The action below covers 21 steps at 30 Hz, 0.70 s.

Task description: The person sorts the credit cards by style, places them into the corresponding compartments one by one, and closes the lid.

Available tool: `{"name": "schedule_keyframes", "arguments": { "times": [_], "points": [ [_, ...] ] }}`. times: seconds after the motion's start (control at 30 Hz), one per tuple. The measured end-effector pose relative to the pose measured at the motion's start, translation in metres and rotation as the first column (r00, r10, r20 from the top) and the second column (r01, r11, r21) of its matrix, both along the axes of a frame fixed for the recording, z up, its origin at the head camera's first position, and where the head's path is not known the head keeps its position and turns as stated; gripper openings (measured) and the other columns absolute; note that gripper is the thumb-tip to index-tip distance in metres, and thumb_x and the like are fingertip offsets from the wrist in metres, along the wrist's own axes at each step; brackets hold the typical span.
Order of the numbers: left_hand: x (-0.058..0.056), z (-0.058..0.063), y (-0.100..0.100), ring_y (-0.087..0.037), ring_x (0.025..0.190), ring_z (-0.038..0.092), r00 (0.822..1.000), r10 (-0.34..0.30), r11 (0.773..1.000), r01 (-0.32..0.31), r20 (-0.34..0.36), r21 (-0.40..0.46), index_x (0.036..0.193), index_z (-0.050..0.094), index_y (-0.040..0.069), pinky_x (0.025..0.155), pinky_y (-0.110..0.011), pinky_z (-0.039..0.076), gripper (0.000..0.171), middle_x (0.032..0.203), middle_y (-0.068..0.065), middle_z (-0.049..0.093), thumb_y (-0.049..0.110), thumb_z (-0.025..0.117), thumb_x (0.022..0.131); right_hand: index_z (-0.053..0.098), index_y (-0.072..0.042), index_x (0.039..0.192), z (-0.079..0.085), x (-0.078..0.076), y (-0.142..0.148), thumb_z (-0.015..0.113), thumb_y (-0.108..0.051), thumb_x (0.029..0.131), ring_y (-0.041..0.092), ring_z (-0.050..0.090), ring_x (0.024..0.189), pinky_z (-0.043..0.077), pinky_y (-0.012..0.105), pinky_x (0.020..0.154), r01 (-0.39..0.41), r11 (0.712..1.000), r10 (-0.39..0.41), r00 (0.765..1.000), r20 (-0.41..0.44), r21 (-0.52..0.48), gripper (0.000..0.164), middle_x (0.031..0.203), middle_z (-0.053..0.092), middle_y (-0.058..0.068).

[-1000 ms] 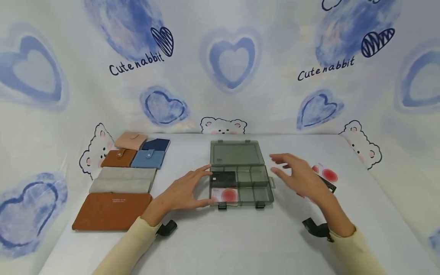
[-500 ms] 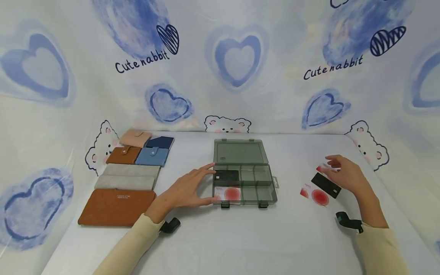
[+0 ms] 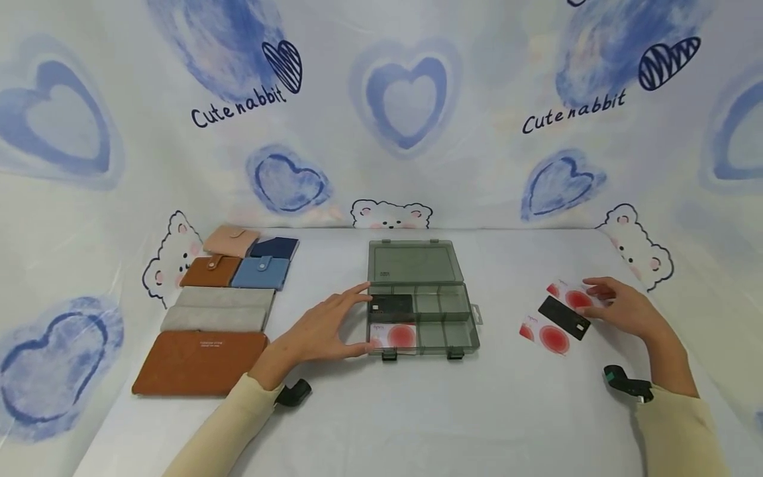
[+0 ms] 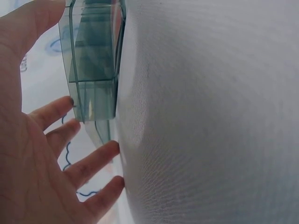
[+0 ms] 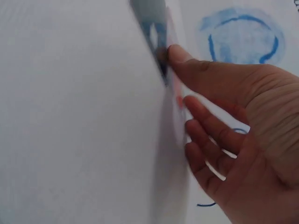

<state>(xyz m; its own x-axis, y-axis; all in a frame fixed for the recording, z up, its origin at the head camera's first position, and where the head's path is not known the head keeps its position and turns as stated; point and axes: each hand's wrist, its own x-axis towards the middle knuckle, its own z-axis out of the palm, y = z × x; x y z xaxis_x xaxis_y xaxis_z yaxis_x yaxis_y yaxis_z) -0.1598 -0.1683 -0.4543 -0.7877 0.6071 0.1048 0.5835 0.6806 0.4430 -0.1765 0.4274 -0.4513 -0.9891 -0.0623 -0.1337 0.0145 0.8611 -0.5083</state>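
- Steadily, from my station, I have the white table [image 3: 417, 411] under all of it.
- The translucent green organizer box [image 3: 429, 334] stands there with its lid open, a black chip card [image 3: 391, 304] lying at rear left and a red-dotted card [image 3: 401, 335] at front left.
- I see the left hand [image 3: 322, 331] spread against the box's left side, gripping nothing.
- The right hand [image 3: 628, 311] sets thumb and fingers to the loose rear card [image 3: 572, 298], beside the loose black card [image 3: 563, 318]; I cannot tell whether they grip it.
- I judge this as picking up one card; it calls for a sure edge pinch, disturbing no neighbour.
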Motion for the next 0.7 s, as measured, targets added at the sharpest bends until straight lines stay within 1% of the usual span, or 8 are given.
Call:
{"name": "schedule_keyframes", "arguments": {
  "times": [0.13, 0.27, 0.37, 0.5, 0.7],
  "points": [
    [-0.001, 0.000, -0.001, -0.026, 0.142, 0.041, 1.000, 0.003, 1.000, -0.003, 0.005, -0.009, 0.155, 0.041, 0.021, 0.105, -0.057, 0.043, 0.092, 0.168, 0.007, 0.021, 0.072, 0.067, 0.082, 0.042, 0.004, 0.147, -0.004, 0.000, 0.002, 0.077, -0.041, 0.090, 0.055, 0.044, 0.119, 0.042, 0.069, 0.095, 0.000, 0.999, 0.000, 1.000, -0.008, -0.035, 0.080, 0.133, 0.052, 0.037],
    [-0.002, -0.001, -0.001, -0.026, 0.143, 0.041, 1.000, -0.004, 1.000, 0.004, -0.001, -0.006, 0.155, 0.041, 0.020, 0.106, -0.057, 0.042, 0.093, 0.168, 0.006, 0.022, 0.075, 0.064, 0.083, 0.045, 0.003, 0.145, -0.007, -0.001, 0.004, 0.075, -0.042, 0.091, 0.055, 0.043, 0.120, 0.041, 0.069, 0.096, -0.003, 0.999, 0.003, 1.000, 0.000, -0.035, 0.077, 0.134, 0.052, 0.037],
    [-0.002, -0.001, -0.002, -0.026, 0.143, 0.041, 1.000, -0.003, 1.000, 0.003, -0.002, 0.000, 0.154, 0.042, 0.020, 0.106, -0.058, 0.041, 0.093, 0.168, 0.006, 0.022, 0.076, 0.062, 0.082, 0.046, 0.003, 0.144, -0.009, -0.003, 0.005, 0.074, -0.041, 0.092, 0.055, 0.042, 0.121, 0.040, 0.069, 0.097, -0.005, 0.999, 0.005, 1.000, 0.009, -0.037, 0.074, 0.136, 0.049, 0.039],
    [-0.002, -0.002, -0.003, -0.026, 0.144, 0.040, 1.000, 0.003, 1.000, -0.003, 0.009, 0.003, 0.155, 0.041, 0.021, 0.107, -0.059, 0.041, 0.093, 0.168, 0.007, 0.021, 0.076, 0.063, 0.082, 0.046, 0.003, 0.144, -0.012, -0.005, 0.006, 0.075, -0.038, 0.092, 0.058, 0.040, 0.123, 0.039, 0.070, 0.099, 0.002, 0.999, -0.001, 1.000, 0.019, -0.054, 0.072, 0.139, 0.044, 0.040],
    [-0.001, -0.003, -0.001, -0.026, 0.142, 0.041, 1.000, 0.001, 1.000, -0.001, 0.008, 0.011, 0.155, 0.041, 0.021, 0.105, -0.058, 0.042, 0.091, 0.168, 0.007, 0.021, 0.071, 0.067, 0.083, 0.051, 0.001, 0.141, -0.010, -0.005, 0.003, 0.074, -0.028, 0.093, 0.057, 0.041, 0.122, 0.042, 0.070, 0.096, -0.018, 0.998, 0.017, 0.999, -0.028, -0.062, 0.061, 0.139, 0.045, 0.036]
  ]
}}
